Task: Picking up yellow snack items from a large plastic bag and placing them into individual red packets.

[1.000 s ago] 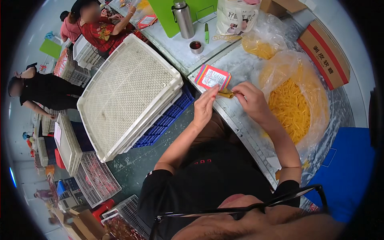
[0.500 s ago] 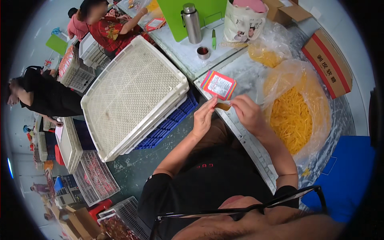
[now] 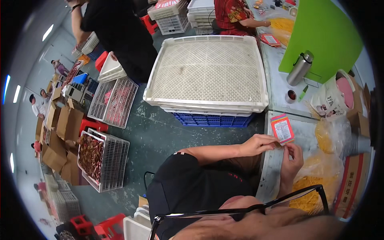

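My left hand (image 3: 258,145) and my right hand (image 3: 293,160) meet at the near edge of the metal-topped table. Their fingertips are pinched together on a small brownish-yellow strip (image 3: 277,145), mostly hidden by the fingers. Just beyond them lies a stack of bright printed cards (image 3: 282,130) with pink, orange and purple borders and a white label on top. To the right of my right hand stands an open clear plastic bag of thin yellow sticks (image 3: 310,190), partly hidden by the glasses frame (image 3: 256,209).
A stack of white trays (image 3: 208,70) on a blue crate stands left of the table. On the table are a steel flask (image 3: 300,69), a cup of dark liquid (image 3: 291,96), a green-handled knife (image 3: 303,93) and a green board (image 3: 324,40). Another person (image 3: 120,36) stands at far left.
The view has swung left, so the table now sits farther right in it. My hands have come closer together, and less of the strip shows between them.
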`<state>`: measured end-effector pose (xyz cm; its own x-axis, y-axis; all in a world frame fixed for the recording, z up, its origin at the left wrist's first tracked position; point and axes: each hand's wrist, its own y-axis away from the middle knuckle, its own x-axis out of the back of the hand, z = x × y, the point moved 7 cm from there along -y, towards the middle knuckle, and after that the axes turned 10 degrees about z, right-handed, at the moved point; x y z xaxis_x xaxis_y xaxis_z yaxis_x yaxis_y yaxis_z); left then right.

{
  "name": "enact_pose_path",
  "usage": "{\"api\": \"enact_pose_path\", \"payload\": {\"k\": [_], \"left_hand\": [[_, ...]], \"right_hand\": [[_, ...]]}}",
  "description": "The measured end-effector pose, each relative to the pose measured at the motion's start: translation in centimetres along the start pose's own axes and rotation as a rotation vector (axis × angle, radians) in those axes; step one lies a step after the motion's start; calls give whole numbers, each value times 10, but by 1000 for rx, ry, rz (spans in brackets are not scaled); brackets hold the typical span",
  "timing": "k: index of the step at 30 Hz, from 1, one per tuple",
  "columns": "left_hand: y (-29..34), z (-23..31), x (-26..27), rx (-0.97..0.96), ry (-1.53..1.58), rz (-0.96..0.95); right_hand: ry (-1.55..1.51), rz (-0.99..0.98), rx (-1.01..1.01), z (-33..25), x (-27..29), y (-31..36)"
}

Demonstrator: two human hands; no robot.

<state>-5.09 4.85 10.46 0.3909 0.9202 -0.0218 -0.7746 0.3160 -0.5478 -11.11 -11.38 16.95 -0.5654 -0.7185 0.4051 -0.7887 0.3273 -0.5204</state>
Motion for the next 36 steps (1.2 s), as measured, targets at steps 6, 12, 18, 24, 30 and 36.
{"api": "enact_pose_path", "payload": {"k": [6, 12, 18, 24, 30, 36], "left_hand": [[-24, -24, 56, 179, -214, 279], [-143, -51, 188, 143, -413, 662], [-202, -171, 322, 94, -425, 1105], [-254, -208, 265, 91, -242, 1073], [-276, -255, 302, -118, -276, 1165], [-307, -307, 302, 34, -705, 1130]], "right_hand": [[-110, 4, 14, -20, -11, -22], [2, -94, -41, 3, 5, -5], [-30, -287, -185, 88, -1, 42], [-170, -267, -519, 102, -26, 47], [-201, -534, -691, 170, -52, 54], [-247, -703, -875, 144, -59, 37]]}}
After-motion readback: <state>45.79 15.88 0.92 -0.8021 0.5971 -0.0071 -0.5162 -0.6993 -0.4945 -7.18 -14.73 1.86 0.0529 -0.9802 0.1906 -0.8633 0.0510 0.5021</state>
